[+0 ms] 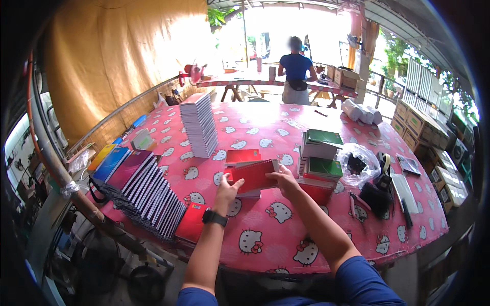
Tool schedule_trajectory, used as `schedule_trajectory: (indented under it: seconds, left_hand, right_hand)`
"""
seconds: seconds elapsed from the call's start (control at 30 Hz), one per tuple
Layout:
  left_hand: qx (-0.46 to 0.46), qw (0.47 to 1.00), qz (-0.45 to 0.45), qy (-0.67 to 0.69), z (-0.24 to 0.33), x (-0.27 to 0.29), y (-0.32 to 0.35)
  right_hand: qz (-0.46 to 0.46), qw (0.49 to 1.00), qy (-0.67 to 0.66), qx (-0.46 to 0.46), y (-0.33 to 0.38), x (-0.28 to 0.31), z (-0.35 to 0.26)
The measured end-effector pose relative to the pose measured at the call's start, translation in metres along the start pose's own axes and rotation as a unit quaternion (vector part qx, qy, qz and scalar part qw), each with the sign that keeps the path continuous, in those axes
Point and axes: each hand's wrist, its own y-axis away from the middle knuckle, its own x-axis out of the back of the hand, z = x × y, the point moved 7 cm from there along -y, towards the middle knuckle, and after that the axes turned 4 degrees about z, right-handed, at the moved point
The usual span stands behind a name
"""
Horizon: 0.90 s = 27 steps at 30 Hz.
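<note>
Head view looks down on a table [265, 239] under a pink cartoon-cat cloth. At the far left edge, a slanted row of spiral-bound notebooks [148, 196] leans like fallen dominoes, with a flat red book [193, 222] at its near end. Behind it rises a tall stack of white notebooks [199, 125]. Near the middle, the left hand [227, 189], a black watch on its wrist, pinches the left edge of a red notebook [253, 175], fingers closed on the cover. The right hand [284, 179] grips the right edge the same way, so the notebook is held just above a low red pile [244, 157] on the cloth. To do this well, I judge both hands should keep the book level and square its edges with the pile below before letting go. Farther right stand stacks of green-covered books [322, 153], then a clear plastic bag [357, 163] and black tools. At the far side a person in blue [296, 71] stands at another table.
</note>
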Motion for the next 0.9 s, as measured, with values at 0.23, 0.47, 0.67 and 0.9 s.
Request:
schedule_trajectory:
  seconds: [0.23, 0.47, 0.67, 0.9]
  left_hand:
    - [-0.114, 0.937, -0.229, 0.239, 0.035, -0.069, 0.082]
    - [-0.257, 0.936, -0.144, 0.191, 0.031, -0.179, 0.082]
    - [-0.167, 0.97, -0.131, 0.118, 0.019, -0.203, 0.097]
    - [-0.271, 0.961, 0.019, 0.05, 0.03, -0.14, 0.093]
  right_hand:
    - [-0.058, 0.992, 0.043, 0.1, 0.127, 0.068, -0.048]
    - [0.126, 0.923, 0.325, 0.16, 0.139, 0.18, -0.023]
    - [0.085, 0.966, 0.219, 0.104, 0.129, 0.151, -0.001]
    - [0.182, 0.729, 0.615, 0.24, 0.147, 0.099, -0.071]
